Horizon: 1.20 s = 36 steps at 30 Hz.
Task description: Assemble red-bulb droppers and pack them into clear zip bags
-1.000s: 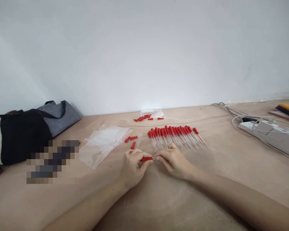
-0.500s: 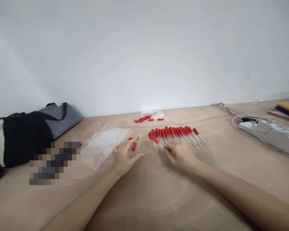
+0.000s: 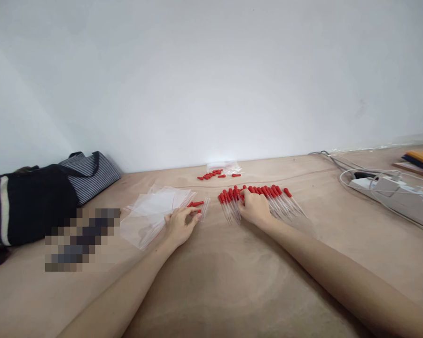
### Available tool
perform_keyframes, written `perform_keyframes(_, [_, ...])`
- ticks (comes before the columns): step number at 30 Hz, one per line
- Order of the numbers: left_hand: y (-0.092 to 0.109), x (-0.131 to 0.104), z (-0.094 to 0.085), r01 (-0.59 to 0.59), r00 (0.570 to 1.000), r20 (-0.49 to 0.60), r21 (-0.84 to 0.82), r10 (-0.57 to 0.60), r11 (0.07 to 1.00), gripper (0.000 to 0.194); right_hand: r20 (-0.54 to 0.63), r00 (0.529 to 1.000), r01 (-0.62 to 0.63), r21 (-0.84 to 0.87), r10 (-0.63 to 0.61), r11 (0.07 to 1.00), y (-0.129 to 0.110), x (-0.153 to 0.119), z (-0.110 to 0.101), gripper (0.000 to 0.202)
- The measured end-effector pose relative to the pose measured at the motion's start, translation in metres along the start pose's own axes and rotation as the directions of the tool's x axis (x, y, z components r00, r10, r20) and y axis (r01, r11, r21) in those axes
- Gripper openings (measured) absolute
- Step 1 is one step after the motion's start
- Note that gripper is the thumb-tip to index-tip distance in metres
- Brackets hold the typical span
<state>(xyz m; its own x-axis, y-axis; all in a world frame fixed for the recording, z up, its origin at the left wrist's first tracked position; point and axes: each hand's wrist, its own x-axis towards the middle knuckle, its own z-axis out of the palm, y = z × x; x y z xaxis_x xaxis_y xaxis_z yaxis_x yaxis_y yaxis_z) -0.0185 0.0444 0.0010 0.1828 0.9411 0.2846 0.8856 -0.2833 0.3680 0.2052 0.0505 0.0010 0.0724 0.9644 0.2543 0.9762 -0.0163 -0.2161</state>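
My left hand [image 3: 179, 226] is beside the stack of clear zip bags [image 3: 151, 211], with thumb and fingertips closed on a red rubber bulb [image 3: 199, 212]. Another red bulb [image 3: 197, 203] lies just beyond the fingers, and a few thin clear tubes [image 3: 206, 210] lie to their right. My right hand [image 3: 255, 208] rests over a row of droppers with red bulbs [image 3: 270, 191] and clear stems. Its fingers are curled at the row's left part; what they grip, if anything, is hidden.
Several loose red bulbs [image 3: 207, 176] lie by a clear bag [image 3: 225, 166] near the wall. A black bag [image 3: 38, 202] and a striped bag [image 3: 91, 176] stand left. A white power strip [image 3: 395, 195] with cables lies right. A blurred patch covers something at left.
My left fingers have closed on the bulb. My right hand has moved up and slightly left onto the red bulbs. The bulb lying across the row's left droppers is no longer seen there.
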Motion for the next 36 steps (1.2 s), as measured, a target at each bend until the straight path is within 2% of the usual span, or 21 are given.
perform_keyframes(5, [-0.002, 0.003, 0.004, 0.046, 0.999, 0.004, -0.036, -0.045, 0.998, 0.019, -0.011, 1.0, -0.01, -0.001, 0.01, 1.0, 0.003, 0.0, 0.003, 0.031])
perform_keyframes(8, [-0.005, 0.004, 0.008, 0.098, 0.995, -0.032, -0.041, -0.099, 0.994, 0.021, -0.06, 0.998, 0.019, 0.012, -0.018, 1.0, -0.003, -0.002, -0.001, 0.028])
perform_keyframes(11, [-0.007, 0.004, 0.012, 0.14, 0.986, -0.086, -0.034, -0.142, 0.99, 0.028, -0.08, 0.993, 0.092, 0.03, -0.089, 0.995, -0.023, -0.004, -0.005, 0.023])
perform_keyframes(14, [-0.009, 0.003, 0.012, 0.157, 0.98, -0.122, -0.015, -0.158, 0.987, 0.032, -0.03, 0.991, 0.135, 0.041, -0.134, 0.99, -0.053, -0.004, -0.004, 0.025])
perform_keyframes(17, [-0.011, 0.001, 0.011, 0.156, 0.978, -0.136, -0.005, -0.155, 0.988, 0.03, 0.029, 0.991, 0.133, 0.044, -0.134, 0.99, -0.08, 0.0, 0.001, 0.026])
perform_keyframes(20, [-0.013, 0.0, 0.01, 0.156, 0.976, -0.149, -0.012, -0.156, 0.988, 0.025, 0.092, 0.992, 0.088, 0.041, -0.092, 0.995, -0.094, 0.007, 0.006, 0.023])
perform_keyframes(24, [-0.014, 0.0, 0.008, 0.148, 0.973, -0.171, -0.036, -0.152, 0.988, 0.019, 0.168, 0.984, 0.044, 0.043, -0.051, 0.998, -0.096, 0.018, 0.009, 0.022])
perform_keyframes(30, [-0.008, -0.004, 0.003, 0.086, 0.976, -0.195, -0.08, -0.1, 0.993, 0.017, 0.225, 0.972, 0.054, 0.04, -0.062, 0.998, -0.1, 0.026, 0.011, 0.022])
perform_keyframes(33, [-0.005, -0.007, 0.001, 0.001, 0.98, -0.196, -0.133, -0.027, 0.991, 0.016, 0.21, 0.974, 0.078, 0.046, -0.087, 0.996, -0.1, 0.018, 0.003, 0.022])
perform_keyframes(36, [0.0, -0.011, 0.0, -0.086, 0.982, -0.179, -0.187, 0.052, 0.979, 0.017, 0.154, 0.977, 0.137, 0.067, -0.146, 0.988, -0.086, 0.001, -0.01, 0.025])
